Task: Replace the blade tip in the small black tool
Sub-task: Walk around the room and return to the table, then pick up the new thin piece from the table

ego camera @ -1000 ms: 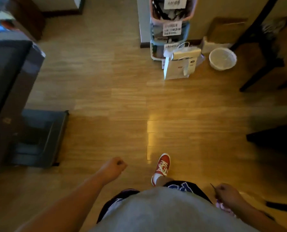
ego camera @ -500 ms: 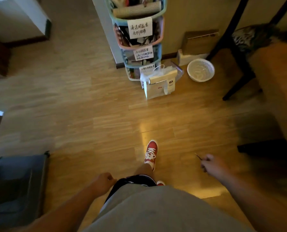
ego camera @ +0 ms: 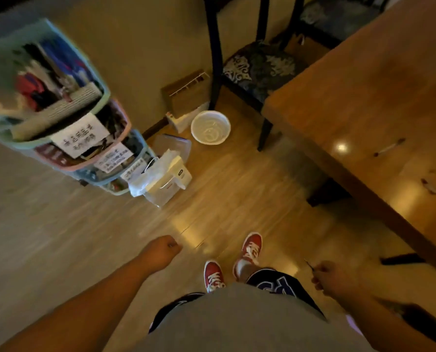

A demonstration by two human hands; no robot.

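Standing on the pale wood-plank floor (ego camera: 59,237) in red lace-up sneakers (ego camera: 250,246), the person is beside the long brown wooden table (ego camera: 364,92), not yet at work on it. Right hand (ego camera: 332,278) is curled closed, pinching a thin dark sliver (ego camera: 309,265) that pokes up out of the fingers; it may be the small black tool or its blade tip, but it is too small and blurred to say which. Left hand (ego camera: 162,251) is balled into a loose fist out front, and whether anything sits inside it I cannot tell.

On the table lie a slim pale stick-like item (ego camera: 389,148) and a small dark scrap (ego camera: 429,186), well apart from the hands, both too smeared to name. Off to the left stands the stacked pastel plastic storage rack with paper labels (ego camera: 59,138), with a white round plastic basin (ego camera: 210,127) on the floor near the dark-framed chair (ego camera: 257,64).

Progress call: early or mid-task at best. No blade swap is visible here; by my reading, getting to the table and fitting the tip are all left to do.
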